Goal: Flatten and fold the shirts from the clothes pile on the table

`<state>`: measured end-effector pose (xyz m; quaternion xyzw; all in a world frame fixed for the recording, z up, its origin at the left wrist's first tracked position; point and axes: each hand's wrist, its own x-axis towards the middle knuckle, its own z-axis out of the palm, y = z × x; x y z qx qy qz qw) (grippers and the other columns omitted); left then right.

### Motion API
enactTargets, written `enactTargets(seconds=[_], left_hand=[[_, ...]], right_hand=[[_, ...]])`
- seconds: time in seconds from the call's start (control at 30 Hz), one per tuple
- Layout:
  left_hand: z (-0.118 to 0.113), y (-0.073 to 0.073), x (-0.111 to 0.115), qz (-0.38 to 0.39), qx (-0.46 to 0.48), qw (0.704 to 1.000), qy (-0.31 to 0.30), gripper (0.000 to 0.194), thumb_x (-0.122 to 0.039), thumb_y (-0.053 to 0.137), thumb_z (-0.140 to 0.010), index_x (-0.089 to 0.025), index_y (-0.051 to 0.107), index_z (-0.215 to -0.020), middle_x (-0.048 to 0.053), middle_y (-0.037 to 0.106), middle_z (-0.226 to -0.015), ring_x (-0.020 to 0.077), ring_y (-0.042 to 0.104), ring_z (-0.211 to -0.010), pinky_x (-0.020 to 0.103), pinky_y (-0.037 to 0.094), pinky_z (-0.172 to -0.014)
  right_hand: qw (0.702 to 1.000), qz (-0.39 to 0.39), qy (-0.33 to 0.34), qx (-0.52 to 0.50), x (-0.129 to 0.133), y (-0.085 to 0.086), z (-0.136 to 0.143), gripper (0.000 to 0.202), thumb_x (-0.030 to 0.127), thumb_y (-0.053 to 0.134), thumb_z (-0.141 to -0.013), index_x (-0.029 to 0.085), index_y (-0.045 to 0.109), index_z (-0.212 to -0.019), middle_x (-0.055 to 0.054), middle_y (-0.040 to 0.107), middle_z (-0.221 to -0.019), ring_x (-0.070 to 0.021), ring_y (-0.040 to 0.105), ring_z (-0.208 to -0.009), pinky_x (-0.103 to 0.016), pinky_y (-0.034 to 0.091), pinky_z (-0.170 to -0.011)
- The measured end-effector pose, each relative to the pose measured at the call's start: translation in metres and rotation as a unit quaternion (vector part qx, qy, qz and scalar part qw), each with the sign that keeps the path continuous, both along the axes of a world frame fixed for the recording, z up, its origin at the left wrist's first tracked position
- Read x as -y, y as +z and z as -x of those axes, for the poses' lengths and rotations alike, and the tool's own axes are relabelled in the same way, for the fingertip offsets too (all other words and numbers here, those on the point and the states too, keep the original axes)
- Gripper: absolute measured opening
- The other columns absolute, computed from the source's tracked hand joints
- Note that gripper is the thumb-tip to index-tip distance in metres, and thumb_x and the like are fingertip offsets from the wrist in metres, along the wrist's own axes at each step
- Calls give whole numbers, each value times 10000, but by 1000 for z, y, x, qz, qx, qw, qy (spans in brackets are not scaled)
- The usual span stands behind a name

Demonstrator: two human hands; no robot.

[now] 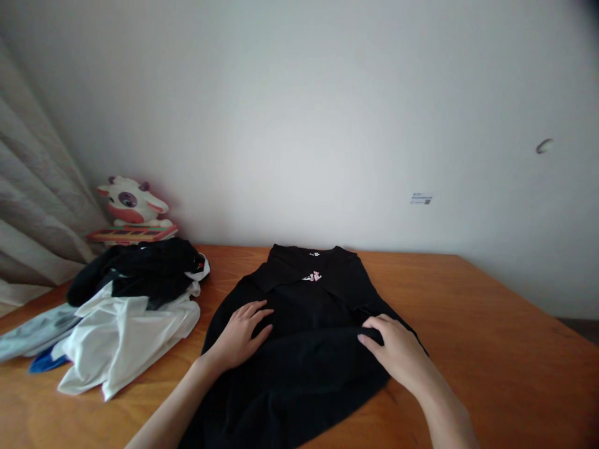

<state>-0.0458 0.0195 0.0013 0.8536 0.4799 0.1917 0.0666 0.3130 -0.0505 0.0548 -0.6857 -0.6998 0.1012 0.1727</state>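
Shirt (304, 358) spread on the desk (468, 330). Left hand (238, 340): fingers (255, 306) loosely parted, resting on the cloth. Right hand (397, 352): thumb and fingers nearly closed, pinching a fold.

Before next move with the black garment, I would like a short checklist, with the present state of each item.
1. Left grip on the black garment: ok, it lies on the fabric, fingers spread.
2. Right grip pinching the fabric: cannot tell; it touches near the garment's right side, but the thumb's hold is unclear.
3. Garment lying smooth: not ok, a fold runs across it between the two grips.
4. Garment apart from the heap of clothes on the left: ok, table shows between them.
5. Near edge fully in view: not ok, the picture's bottom cuts part of it off.
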Motion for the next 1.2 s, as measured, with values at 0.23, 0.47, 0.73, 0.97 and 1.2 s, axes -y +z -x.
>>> enactTargets(seconds=[0.23, 0.47, 0.73, 0.97, 1.2], left_hand=[[-2, 1, 1, 1, -2, 1000, 3, 390, -405, 525, -981, -254, 650, -1317, 111, 586, -1451, 311, 527, -1350, 532, 419, -1133], [-2, 3, 2, 1, -4, 1000, 2, 388, -394, 533, -976, -254, 650, -1318, 115, 583, -1454, 313, 533, -1348, 533, 427, -1129], [-1, 1, 2, -6, -6, 1000, 1, 390, -395, 522, -984, -255, 644, -1326, 111, 582, -1455, 307, 527, -1351, 525, 424, -1133], [0, -1, 2, -6, 4, 1000, 8, 384, -404, 529, -979, -270, 646, -1319, 103, 587, -1446, 300, 537, -1342, 519, 431, -1124], [1, -3, 1, -7, 12, 1000, 28, 386, -422, 533, -975, -270, 649, -1311, 106, 584, -1443, 306, 537, -1335, 530, 429, -1116]], right_hand=[[989, 52, -19, -134, 9, 17, -1, 515, 628, 420, -952, 239, 713, -786, -29, 721, -684, -217, 697, -658, -314, 502, -667], [995, -95, -14, 13, -9, -21, 4, 398, 438, 468, -968, 209, 774, -859, -145, 625, -1381, -337, 589, -1256, -466, 488, -979], [999, -43, -25, -6, -28, -62, 4, 566, 372, 391, -973, 97, 502, -1456, -199, 533, -1471, -343, 600, -1229, -481, 504, -979], [935, -203, -198, -212, -35, -61, -14, 768, 548, 430, -912, 86, 360, -1521, -233, 553, -1349, -225, 660, -792, -403, 554, -845], [892, -154, -271, -328, -28, -50, -30, 968, 657, 551, -816, 26, 350, -1522, -220, 678, -1182, -294, 688, -991, -358, 535, -845]])
